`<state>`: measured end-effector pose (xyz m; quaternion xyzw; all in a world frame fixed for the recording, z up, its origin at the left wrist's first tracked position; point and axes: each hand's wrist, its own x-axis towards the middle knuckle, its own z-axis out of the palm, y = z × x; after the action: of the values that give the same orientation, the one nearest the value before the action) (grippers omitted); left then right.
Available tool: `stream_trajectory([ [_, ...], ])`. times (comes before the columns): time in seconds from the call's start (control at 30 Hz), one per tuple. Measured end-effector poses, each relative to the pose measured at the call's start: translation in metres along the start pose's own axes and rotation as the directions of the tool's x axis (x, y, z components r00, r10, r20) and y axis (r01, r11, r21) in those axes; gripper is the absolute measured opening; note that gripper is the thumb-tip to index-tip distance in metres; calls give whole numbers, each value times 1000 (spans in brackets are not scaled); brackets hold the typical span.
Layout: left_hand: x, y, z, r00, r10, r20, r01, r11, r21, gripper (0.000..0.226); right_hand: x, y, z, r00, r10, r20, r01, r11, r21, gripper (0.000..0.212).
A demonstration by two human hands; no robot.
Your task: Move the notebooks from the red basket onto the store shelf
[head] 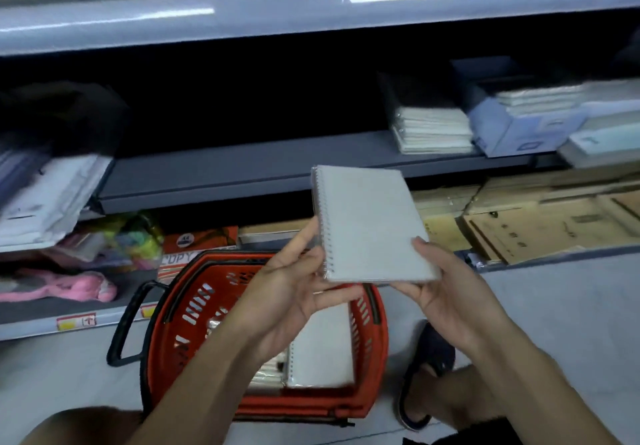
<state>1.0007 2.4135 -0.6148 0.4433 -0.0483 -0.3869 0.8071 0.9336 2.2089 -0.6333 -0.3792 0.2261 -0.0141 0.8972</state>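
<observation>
A white spiral notebook point(370, 226) in clear wrap hovers above the red basket point(194, 309), in front of the grey middle shelf point(242, 174). My left hand point(294, 281) grips its spiral edge near the lower left corner. My right hand point(443, 281) pinches its lower right corner, thumb on top. More white notebooks point(322, 351) lie inside the basket on the floor, partly hidden by my left arm.
The middle shelf carries a notebook stack point(433, 129) and a blue box point(512, 122) on the right, and white packets point(45, 195) on the left. Brown cardboard-covered stock point(540, 222) fills the lower right shelf. The basket's black handle point(128, 326) sticks out left. My sandalled foot point(426, 372) rests right of the basket.
</observation>
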Motion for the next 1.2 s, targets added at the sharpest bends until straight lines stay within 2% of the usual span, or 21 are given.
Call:
stream_trajectory([
  [0.1, 10, -5, 15, 999, 39, -33, -41, 998, -47, 53, 1, -18, 0, 992, -118, -51, 107, 977, -182, 30],
  [0.2, 25, -10, 25, 993, 83, -86, -83, 997, 2, 52, 5, -24, -5, 969, -209, -132, 171, 952, -253, 26],
  [0.47, 74, -18, 39, 990, 114, -88, -110, 993, 46, 48, 23, -36, -39, 973, -204, -108, 201, 979, -37, 36],
  [0.6, 110, -14, 52, 981, 157, -115, -149, 986, 69, 48, 52, -49, -46, 957, -236, -166, 244, 969, 27, 27],
  [0.77, 170, 17, 76, 956, 273, -106, -256, 955, 148, 34, 104, -103, -37, 953, -271, -133, 268, 963, -39, 29],
  [0.9, 219, 44, 92, 948, 313, -60, -300, 939, 169, 37, 152, -152, -30, 952, -234, -198, 236, 972, -13, 32],
  [1.07, 258, 52, 98, 907, 400, -128, -354, 892, 281, 37, 192, -180, -21, 937, -219, -270, 218, 975, -38, 43],
  [1.17, 270, 42, 93, 868, 438, -231, -359, 878, 315, 28, 196, -175, -21, 910, -291, -295, 281, 957, -76, 57],
  [1.2, 273, 37, 89, 850, 457, -261, -363, 869, 337, 32, 194, -169, -22, 900, -321, -294, 311, 947, -80, 63],
])
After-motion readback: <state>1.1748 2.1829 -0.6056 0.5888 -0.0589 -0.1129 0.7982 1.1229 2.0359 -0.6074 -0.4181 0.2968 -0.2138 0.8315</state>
